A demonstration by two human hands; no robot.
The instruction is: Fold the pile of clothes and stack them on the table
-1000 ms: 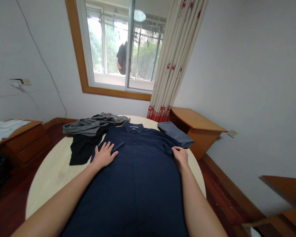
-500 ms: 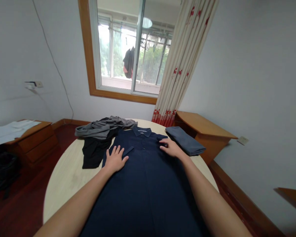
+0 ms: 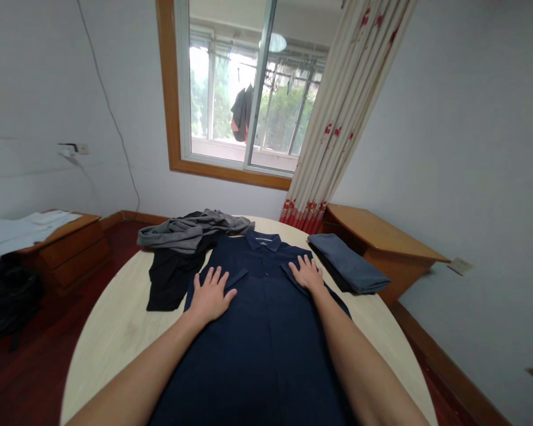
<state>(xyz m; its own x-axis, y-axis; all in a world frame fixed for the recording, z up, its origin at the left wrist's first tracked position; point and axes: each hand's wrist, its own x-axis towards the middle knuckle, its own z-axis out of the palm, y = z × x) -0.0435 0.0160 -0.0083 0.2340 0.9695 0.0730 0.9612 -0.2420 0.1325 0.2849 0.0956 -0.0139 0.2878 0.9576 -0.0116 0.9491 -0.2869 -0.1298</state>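
Note:
A navy collared shirt (image 3: pixel 266 331) lies front up on a round, pale table (image 3: pixel 115 313), its collar pointing toward the window. Both of its sleeves are folded inward over the body. My left hand (image 3: pixel 212 296) rests on the folded sleeve at the left, fingers spread flat. On the other sleeve lies my right hand (image 3: pixel 307 273), with its fingers stretched out on the cloth. Neither hand grips anything. The shirt's lower end runs toward me between my forearms, out of the picture.
Left of the shirt lie a crumpled grey garment (image 3: pixel 182 232) and a black garment (image 3: pixel 166 278). A folded blue-grey garment (image 3: pixel 350 263) sits at the right edge. Beyond it stands a wooden desk (image 3: pixel 382 231). A low wooden cabinet (image 3: pixel 75 248) is at left.
My right hand has brought the right sleeve inward onto the shirt and flattened from a curled pose. My left hand stays on the left sleeve. The view has shifted slightly.

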